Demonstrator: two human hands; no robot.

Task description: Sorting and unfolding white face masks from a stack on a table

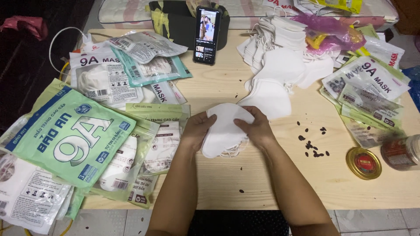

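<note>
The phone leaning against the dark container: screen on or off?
On. The phone stands upright against the dark container, its screen lit with a picture on top and smaller ones below.

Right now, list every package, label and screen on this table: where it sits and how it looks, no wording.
Large green pouch: front left, flat, green with a blue band.
Clear-and-white pouches: back left, overlapping, one teal-edged.
Phone: back centre, propped upright, screen lit.
White-and-green pouches: right side, fanned in a pile.
Round tin lid: front right, gold rim, red label.
</note>
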